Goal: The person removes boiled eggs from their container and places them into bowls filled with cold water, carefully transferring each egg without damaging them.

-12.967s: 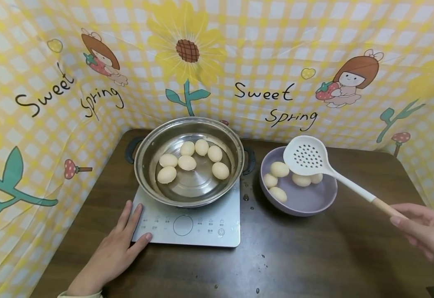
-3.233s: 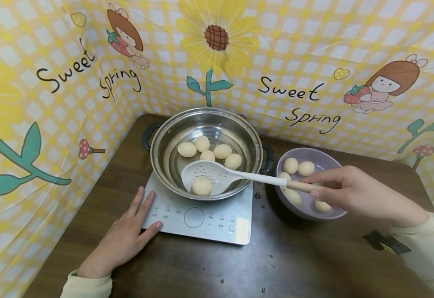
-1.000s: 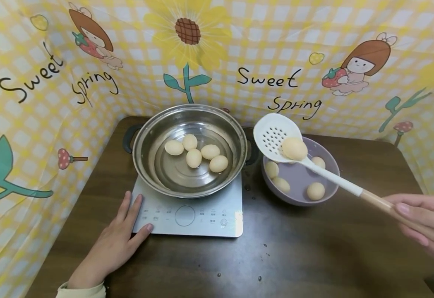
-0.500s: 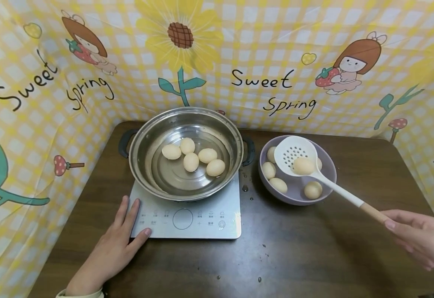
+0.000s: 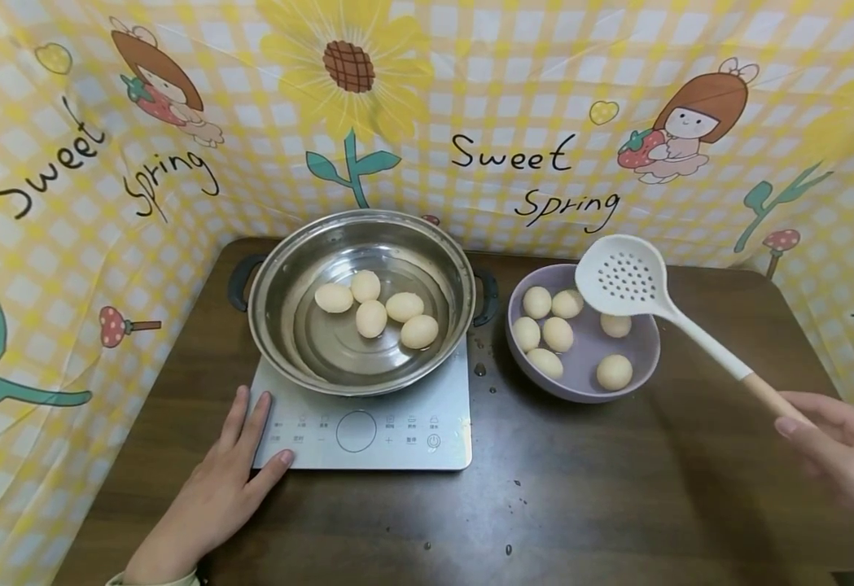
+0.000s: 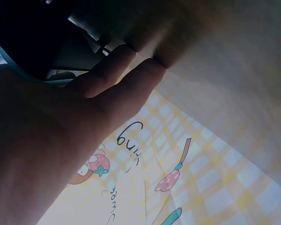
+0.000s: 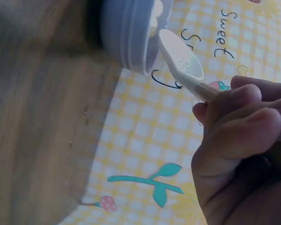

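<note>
White perforated ladle (image 5: pixel 623 277), wooden-handled, is gripped by the right hand (image 5: pixel 843 450) near a round purple bowl (image 5: pixel 583 378); the left hand (image 5: pixel 220 488), outstretched, touches a flat silver cooktop (image 5: pixel 397 452)

5 eggs (image 5: pixel 371 319) in 1 pot (image 5: pixel 361 390), 7 visible in 1 bowl (image 5: pixel 580 393), 12 eggs in view. 2 pot handles (image 5: pixel 487 298), 1 ladle (image 5: pixel 624 286), 1 cooker (image 5: pixel 397 457), 1 table (image 5: pixel 580 496). 1 left hand (image 5: pixel 223 478), 1 right hand (image 5: pixel 843 452).

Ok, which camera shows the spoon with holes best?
The head view: it shows the spoon from above, holes clear. The right wrist view shows it slanted, its handle partly hidden. The left wrist view doesn't show it.
</note>
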### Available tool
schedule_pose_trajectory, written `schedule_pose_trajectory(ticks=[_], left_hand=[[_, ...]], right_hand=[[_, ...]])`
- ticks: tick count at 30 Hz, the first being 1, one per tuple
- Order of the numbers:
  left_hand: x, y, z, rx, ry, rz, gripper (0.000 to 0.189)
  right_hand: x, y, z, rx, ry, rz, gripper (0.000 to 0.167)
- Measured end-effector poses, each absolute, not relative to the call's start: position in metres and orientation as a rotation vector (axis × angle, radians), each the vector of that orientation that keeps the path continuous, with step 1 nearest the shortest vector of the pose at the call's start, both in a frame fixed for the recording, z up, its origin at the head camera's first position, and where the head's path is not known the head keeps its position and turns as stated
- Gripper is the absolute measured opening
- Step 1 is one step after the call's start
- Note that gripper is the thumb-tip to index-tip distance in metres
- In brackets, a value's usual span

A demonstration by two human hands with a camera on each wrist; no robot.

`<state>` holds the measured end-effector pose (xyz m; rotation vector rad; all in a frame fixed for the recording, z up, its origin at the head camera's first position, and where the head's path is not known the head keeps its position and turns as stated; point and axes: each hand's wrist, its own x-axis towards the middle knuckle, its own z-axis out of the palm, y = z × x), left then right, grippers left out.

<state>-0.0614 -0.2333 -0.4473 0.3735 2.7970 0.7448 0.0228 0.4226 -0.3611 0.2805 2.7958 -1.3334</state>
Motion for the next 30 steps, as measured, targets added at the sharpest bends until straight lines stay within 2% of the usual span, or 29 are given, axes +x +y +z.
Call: schedule_pose_trajectory(ticks=[3, 8, 18, 23, 25, 28, 30], left_hand=[[-0.061, -0.235, -0.446, 0.371, 2.802, 0.748, 0.085], [-0.062, -0.237, -0.443, 0.363, 2.799, 0.755, 0.085], [-0.063, -0.238, -0.439, 0.367, 2.814, 0.746, 0.085], [-0.063, -0.238, -0.440, 0.374, 2.815, 0.757, 0.085], [-0.062, -0.238, -0.441, 0.377, 2.812, 0.761, 0.085], [-0.060, -0.238, -0.443, 0.376, 2.813, 0.761, 0.084], [-0.059, -0.239, -0.444, 0.373, 2.816, 0.759, 0.084]], right_hand=[[0.022, 0.422, -0.356, 0.251, 2.852, -1.395, 0.052], [0.019, 0.412, -0.348, 0.055, 3.030, -1.395, 0.059], [0.012, 0.388, -0.329, -0.062, 3.081, -1.171, 0.050], [-0.005, 0.350, -0.303, -0.169, 3.126, -1.018, 0.049], [-0.013, 0.330, -0.293, -0.289, 3.191, -0.968, 0.050], [-0.030, 0.311, -0.285, -0.616, 3.275, -0.844, 0.057], [-0.042, 0.303, -0.283, -0.858, 3.306, -0.735, 0.041]])
